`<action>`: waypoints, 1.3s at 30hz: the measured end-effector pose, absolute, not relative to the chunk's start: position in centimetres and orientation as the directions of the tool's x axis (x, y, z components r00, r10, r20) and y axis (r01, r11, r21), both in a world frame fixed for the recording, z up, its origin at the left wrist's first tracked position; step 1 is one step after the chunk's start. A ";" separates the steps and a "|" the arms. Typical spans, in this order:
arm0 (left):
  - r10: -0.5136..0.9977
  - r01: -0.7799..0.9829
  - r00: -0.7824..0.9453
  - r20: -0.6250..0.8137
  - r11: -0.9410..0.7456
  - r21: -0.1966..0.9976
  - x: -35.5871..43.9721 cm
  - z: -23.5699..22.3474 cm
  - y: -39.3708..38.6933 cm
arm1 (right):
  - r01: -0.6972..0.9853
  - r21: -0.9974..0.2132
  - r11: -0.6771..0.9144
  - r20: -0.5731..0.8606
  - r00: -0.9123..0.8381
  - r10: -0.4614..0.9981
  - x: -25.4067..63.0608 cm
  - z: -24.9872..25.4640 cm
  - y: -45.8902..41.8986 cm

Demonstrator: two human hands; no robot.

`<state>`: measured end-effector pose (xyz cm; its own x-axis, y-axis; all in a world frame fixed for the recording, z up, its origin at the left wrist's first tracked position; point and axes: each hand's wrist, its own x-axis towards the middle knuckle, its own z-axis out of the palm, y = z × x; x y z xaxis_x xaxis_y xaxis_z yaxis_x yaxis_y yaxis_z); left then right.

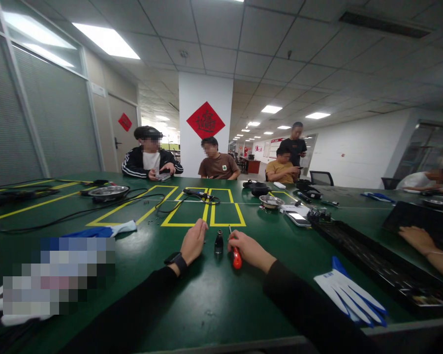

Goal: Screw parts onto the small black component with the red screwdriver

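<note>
Two dark sleeves reach in over the near edge of the green surface. A white-and-blue glove lies flat by that edge, toward the near right corner; a second pair of gloves, partly blurred out, lies toward the near left corner. Farther in, the right hand has its fingers closed round a red-handled tool, handle toward the near edge, thin metal tip toward the far one. Just left of it a small dark tapered piece stands upright on the surface, between the hands and apart from both. The left hand, a black band at its wrist, is side-on with fingers together; whether they grip something small, I cannot tell.

Along the right side runs a long black tray, and past it a co-worker's hand. Beyond the tray's far end lie a phone and a steel bowl. Yellow tape outlines cross the middle, with a black cable over them. People sit along the far edge.
</note>
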<state>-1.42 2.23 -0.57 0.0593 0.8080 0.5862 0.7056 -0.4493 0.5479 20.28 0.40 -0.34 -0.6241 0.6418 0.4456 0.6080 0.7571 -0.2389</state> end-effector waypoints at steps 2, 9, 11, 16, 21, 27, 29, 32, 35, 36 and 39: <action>0.799 0.704 0.083 0.595 -0.470 0.533 -1.2 -0.2 1.5 | 0.622 -0.237 0.747 0.435 -0.619 0.654 20.5 0.0 0.4; 0.704 0.641 0.291 0.648 -0.646 0.414 -0.4 0.3 -0.1 | 0.682 -0.205 0.702 0.686 -0.412 0.600 19.4 2.2 -1.6; 0.672 0.642 0.393 0.627 -0.689 0.336 -0.1 0.1 -0.2 | 0.624 -0.207 0.754 0.714 -0.431 0.552 18.5 2.3 -2.2; 0.648 0.684 0.518 0.558 -0.706 0.185 0.2 -0.3 -0.1 | 0.542 -0.272 0.795 0.731 -0.421 0.537 17.3 1.4 -2.4; 0.680 0.681 0.499 0.537 -0.691 0.241 -0.1 -0.3 -0.1 | 0.481 -0.325 0.814 0.749 -0.394 0.532 17.1 1.2 -1.5; 0.678 0.683 0.361 0.640 -0.660 0.314 -0.3 0.1 0.0 | 0.480 -0.318 0.818 0.770 -0.373 0.518 17.3 1.4 -0.1; 0.661 0.662 0.267 0.701 -0.654 0.365 -0.2 0.2 0.2 | 0.529 -0.344 0.776 0.754 -0.337 0.564 17.8 1.3 0.2; 0.626 0.595 0.209 0.752 -0.691 0.410 -0.2 0.1 0.5 | 0.592 -0.335 0.733 0.671 -0.397 0.627 18.6 0.9 0.2; 0.682 0.509 0.298 0.668 -0.706 0.493 -0.4 -0.4 1.0 | 0.625 -0.280 0.729 0.587 -0.489 0.645 18.8 0.7 0.0; 0.710 0.474 0.343 0.614 -0.696 0.539 -0.5 -0.6 1.2 | 0.633 -0.263 0.728 0.571 -0.507 0.646 18.7 0.7 0.0; 0.751 0.374 0.434 0.497 -0.653 0.659 -0.9 -0.9 1.8 | 0.648 -0.211 0.732 0.553 -0.539 0.636 18.3 0.9 -0.2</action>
